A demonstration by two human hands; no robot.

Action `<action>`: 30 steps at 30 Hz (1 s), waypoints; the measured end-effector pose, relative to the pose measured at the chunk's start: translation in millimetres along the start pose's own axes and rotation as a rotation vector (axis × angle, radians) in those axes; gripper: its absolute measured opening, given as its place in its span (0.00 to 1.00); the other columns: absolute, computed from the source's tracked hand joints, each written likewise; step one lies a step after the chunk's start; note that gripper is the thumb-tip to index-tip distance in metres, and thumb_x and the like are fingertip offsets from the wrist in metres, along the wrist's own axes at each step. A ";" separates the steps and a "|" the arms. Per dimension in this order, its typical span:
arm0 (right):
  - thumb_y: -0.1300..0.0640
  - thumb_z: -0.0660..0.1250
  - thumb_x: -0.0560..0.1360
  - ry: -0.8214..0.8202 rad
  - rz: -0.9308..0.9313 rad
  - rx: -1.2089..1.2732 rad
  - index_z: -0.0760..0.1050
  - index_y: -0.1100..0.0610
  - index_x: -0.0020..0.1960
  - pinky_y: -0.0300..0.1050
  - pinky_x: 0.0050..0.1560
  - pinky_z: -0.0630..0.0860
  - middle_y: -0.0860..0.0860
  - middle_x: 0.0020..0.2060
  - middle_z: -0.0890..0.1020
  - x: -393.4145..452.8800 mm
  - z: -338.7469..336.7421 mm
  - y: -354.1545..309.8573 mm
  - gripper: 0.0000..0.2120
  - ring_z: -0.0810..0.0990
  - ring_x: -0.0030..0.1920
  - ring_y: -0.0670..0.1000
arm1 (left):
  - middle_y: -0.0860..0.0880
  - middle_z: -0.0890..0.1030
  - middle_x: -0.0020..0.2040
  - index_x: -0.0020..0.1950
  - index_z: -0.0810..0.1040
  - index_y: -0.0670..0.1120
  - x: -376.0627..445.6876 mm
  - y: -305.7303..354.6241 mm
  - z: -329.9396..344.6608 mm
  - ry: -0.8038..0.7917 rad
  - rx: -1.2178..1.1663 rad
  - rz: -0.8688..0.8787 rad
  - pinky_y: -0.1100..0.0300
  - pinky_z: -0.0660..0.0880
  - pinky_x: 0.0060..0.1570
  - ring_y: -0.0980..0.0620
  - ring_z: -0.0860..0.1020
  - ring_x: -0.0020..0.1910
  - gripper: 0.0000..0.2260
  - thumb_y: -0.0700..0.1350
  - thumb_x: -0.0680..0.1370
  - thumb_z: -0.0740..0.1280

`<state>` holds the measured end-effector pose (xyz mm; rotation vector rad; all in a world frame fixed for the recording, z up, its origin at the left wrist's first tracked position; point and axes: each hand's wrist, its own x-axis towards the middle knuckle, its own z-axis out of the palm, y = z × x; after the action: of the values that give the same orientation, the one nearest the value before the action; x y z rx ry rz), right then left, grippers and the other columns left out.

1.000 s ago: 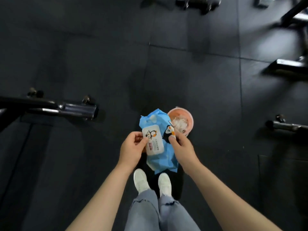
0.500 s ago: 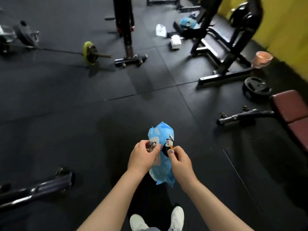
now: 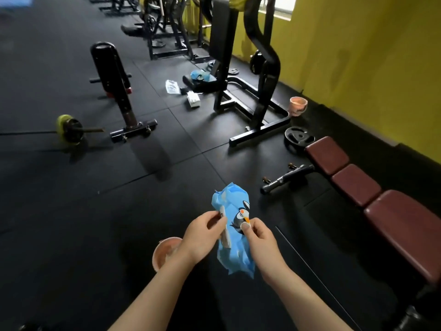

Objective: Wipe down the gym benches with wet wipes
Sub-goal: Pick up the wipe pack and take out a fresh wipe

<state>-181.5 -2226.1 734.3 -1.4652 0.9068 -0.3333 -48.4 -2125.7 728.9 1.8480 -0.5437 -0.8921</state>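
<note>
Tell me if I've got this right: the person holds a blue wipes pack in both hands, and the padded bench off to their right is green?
Not quite. The head view shows the padded bench is dark red, not green. The rest holds: both the left hand and the right hand hold the blue wipes pack, and the bench lies to the person's right.

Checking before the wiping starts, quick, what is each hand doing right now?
Left hand: fingers pinch the white flap of the blue wipes pack.
Right hand: fingers curled on the same pack, thumb on the penguin print.
</note>
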 end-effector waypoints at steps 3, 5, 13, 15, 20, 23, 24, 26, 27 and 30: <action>0.53 0.62 0.81 0.006 0.028 0.056 0.67 0.59 0.40 0.46 0.39 0.70 0.53 0.35 0.75 2.1 -28.1 -0.8 0.14 0.71 0.37 0.51 | 0.56 0.85 0.48 0.50 0.81 0.59 0.2 16.8 23.1 -0.030 0.028 0.057 0.49 0.80 0.53 0.56 0.83 0.49 0.07 0.56 0.78 0.64; 0.52 0.62 0.81 0.019 0.053 0.138 0.68 0.60 0.41 0.49 0.41 0.69 0.55 0.37 0.75 5.2 -49.5 -0.9 0.14 0.71 0.39 0.53 | 0.49 0.83 0.43 0.48 0.81 0.52 2.7 18.6 34.2 -0.011 0.028 0.093 0.42 0.78 0.49 0.54 0.80 0.43 0.12 0.55 0.78 0.60; 0.53 0.63 0.81 -0.033 0.216 0.424 0.73 0.58 0.48 0.51 0.41 0.75 0.60 0.44 0.79 7.6 -101.7 0.9 0.08 0.76 0.45 0.59 | 0.53 0.84 0.53 0.63 0.77 0.51 2.8 26.9 65.3 0.007 -0.159 -0.081 0.52 0.80 0.55 0.53 0.83 0.53 0.11 0.47 0.82 0.63; 0.53 0.63 0.80 -0.047 0.258 0.505 0.74 0.58 0.50 0.51 0.43 0.76 0.62 0.46 0.81 7.1 -107.3 1.9 0.08 0.78 0.48 0.62 | 0.52 0.84 0.57 0.66 0.74 0.51 2.7 27.3 71.3 -0.089 -0.274 -0.146 0.50 0.78 0.59 0.52 0.82 0.56 0.13 0.51 0.82 0.63; 0.53 0.64 0.80 -0.038 0.269 0.539 0.75 0.60 0.52 0.50 0.43 0.76 0.61 0.47 0.82 6.3 -115.9 3.0 0.10 0.79 0.48 0.61 | 0.45 0.81 0.63 0.68 0.75 0.45 -3.1 38.8 77.9 -0.309 -0.423 -0.149 0.43 0.72 0.67 0.45 0.80 0.62 0.15 0.47 0.84 0.59; 0.52 0.64 0.80 -0.024 0.235 0.462 0.73 0.65 0.53 0.51 0.43 0.76 0.62 0.47 0.83 8.8 -121.9 0.5 0.14 0.80 0.47 0.60 | 0.43 0.81 0.63 0.68 0.75 0.42 -0.5 39.7 77.7 -0.290 -0.454 -0.131 0.42 0.73 0.66 0.43 0.80 0.62 0.15 0.46 0.83 0.61; 0.52 0.63 0.80 -0.025 0.222 0.424 0.74 0.65 0.53 0.50 0.43 0.76 0.62 0.48 0.83 9.1 -122.5 -0.8 0.14 0.81 0.47 0.60 | 0.42 0.81 0.62 0.68 0.75 0.42 0.6 39.3 77.4 -0.274 -0.468 -0.133 0.41 0.74 0.65 0.42 0.80 0.61 0.15 0.45 0.82 0.63; 0.51 0.62 0.81 -0.020 0.196 0.337 0.76 0.62 0.52 0.50 0.43 0.77 0.59 0.47 0.84 9.5 -122.0 -0.8 0.13 0.84 0.48 0.59 | 0.42 0.82 0.61 0.67 0.75 0.42 3.5 37.2 76.4 -0.220 -0.492 -0.134 0.41 0.75 0.63 0.41 0.81 0.59 0.15 0.42 0.80 0.66; 0.51 0.62 0.81 -0.008 0.180 0.285 0.77 0.60 0.52 0.51 0.44 0.78 0.57 0.47 0.85 10.1 -121.0 -0.1 0.13 0.84 0.49 0.57 | 0.42 0.82 0.60 0.67 0.75 0.43 4.9 36.4 75.5 -0.185 -0.493 -0.125 0.40 0.75 0.62 0.41 0.81 0.59 0.16 0.41 0.79 0.69; 0.53 0.63 0.80 0.117 0.076 0.099 0.77 0.50 0.55 0.49 0.52 0.81 0.48 0.50 0.84 14.1 -115.6 4.3 0.06 0.83 0.51 0.48 | 0.44 0.84 0.56 0.65 0.75 0.45 6.9 37.5 72.2 -0.070 -0.436 -0.068 0.40 0.78 0.57 0.42 0.83 0.55 0.21 0.39 0.74 0.75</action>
<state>-254.2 -2316.8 742.0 -1.3279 1.0227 -0.4054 -99.4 -2188.0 742.1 1.4502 -0.2992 -1.0320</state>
